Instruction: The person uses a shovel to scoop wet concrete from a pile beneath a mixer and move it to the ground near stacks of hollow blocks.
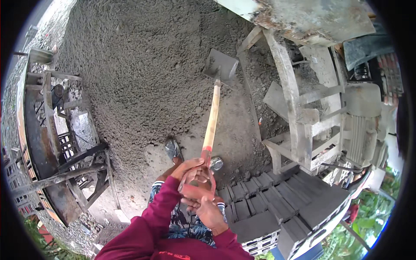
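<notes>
A shovel (pixel 211 117) stretches away from me, with a pale wooden shaft and a red D-shaped handle. Its flat grey metal blade (pixel 221 66) rests at the right edge of a large spread of grey gravelly mix (pixel 138 65). Wrapped round the left side of the red handle is my left hand (pixel 187 168), closed, with fingers showing through the opening. At the near end of the grip, my right hand (pixel 210 214) has curled fingers and its thumb against the handle. Part of its grip is hidden.
Stacked grey concrete blocks (pixel 277 195) stand close at my right. Beyond them is a rough wooden frame (pixel 299 112) under a worn board. A metal-topped wooden bench (pixel 47 143) stands at left. My shoes (pixel 172 148) are on the concrete beside the mix.
</notes>
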The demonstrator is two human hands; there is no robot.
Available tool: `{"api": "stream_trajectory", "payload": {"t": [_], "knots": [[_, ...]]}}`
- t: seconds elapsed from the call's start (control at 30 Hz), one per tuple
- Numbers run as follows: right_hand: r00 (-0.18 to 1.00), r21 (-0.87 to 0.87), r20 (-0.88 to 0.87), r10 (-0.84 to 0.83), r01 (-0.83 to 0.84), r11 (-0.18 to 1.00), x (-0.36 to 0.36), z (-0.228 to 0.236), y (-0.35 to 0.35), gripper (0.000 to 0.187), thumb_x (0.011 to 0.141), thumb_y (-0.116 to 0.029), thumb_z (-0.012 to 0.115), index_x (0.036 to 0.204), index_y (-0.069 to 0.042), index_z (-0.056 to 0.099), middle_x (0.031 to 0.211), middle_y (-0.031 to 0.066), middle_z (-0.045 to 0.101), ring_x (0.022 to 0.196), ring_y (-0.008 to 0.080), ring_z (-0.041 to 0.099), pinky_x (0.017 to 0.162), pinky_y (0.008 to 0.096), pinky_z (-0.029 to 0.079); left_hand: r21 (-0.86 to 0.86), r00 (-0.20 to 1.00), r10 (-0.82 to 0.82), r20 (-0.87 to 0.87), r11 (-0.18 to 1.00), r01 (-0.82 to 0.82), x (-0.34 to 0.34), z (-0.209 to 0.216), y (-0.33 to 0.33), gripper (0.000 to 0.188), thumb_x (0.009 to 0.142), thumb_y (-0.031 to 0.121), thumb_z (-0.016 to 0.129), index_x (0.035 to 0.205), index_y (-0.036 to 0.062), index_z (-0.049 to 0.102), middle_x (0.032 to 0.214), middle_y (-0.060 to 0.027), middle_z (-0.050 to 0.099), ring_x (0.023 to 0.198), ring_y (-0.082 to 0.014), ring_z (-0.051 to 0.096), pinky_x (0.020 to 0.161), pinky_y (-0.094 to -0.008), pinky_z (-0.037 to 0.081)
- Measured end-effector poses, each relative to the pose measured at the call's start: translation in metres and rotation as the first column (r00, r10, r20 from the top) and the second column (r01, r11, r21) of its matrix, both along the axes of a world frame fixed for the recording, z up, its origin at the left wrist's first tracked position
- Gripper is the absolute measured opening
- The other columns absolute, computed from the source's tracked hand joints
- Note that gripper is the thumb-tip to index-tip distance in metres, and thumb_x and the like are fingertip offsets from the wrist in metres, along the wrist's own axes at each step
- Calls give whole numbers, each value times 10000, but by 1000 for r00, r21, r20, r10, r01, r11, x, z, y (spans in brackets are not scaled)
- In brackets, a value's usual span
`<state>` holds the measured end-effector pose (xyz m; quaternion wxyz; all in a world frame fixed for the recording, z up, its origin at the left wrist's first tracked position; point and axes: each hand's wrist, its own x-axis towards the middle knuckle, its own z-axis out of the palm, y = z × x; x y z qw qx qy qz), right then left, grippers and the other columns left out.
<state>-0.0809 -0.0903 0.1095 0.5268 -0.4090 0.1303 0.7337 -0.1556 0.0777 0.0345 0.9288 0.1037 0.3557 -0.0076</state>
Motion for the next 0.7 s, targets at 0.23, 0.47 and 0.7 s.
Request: {"api": "stream_trajectory", "payload": {"t": [0.23,0.47,0.7], "knots": [[940,-136,-240,244,-281,950,3,-155,98,633,962,-544,410,1348,-42,446,1232,169,586,1102,306,597,844,404,482,112,731,612,-302,784,-610,-157,30,30,547,931,512,432,989,-2,610,961,-177,655,897,-293,636,819,-406,511],[933,-249,360,10,85,965,-15,-273,296,300,869,-346,627,942,-87,494,728,66,552,529,201,530,498,383,482,515,481,743,-466,669,-536,-184,9,-1,351,919,311,583,743,11,538,597,-106,580,503,-172,564,512,-293,480],[889,-362,441,124,49,931,-74,-188,303,222,824,-182,655,940,-85,492,672,41,507,492,172,518,447,379,474,417,335,869,-364,473,-776,-258,36,-17,339,896,263,583,679,30,464,528,-72,485,434,-160,496,460,-306,494]]}}
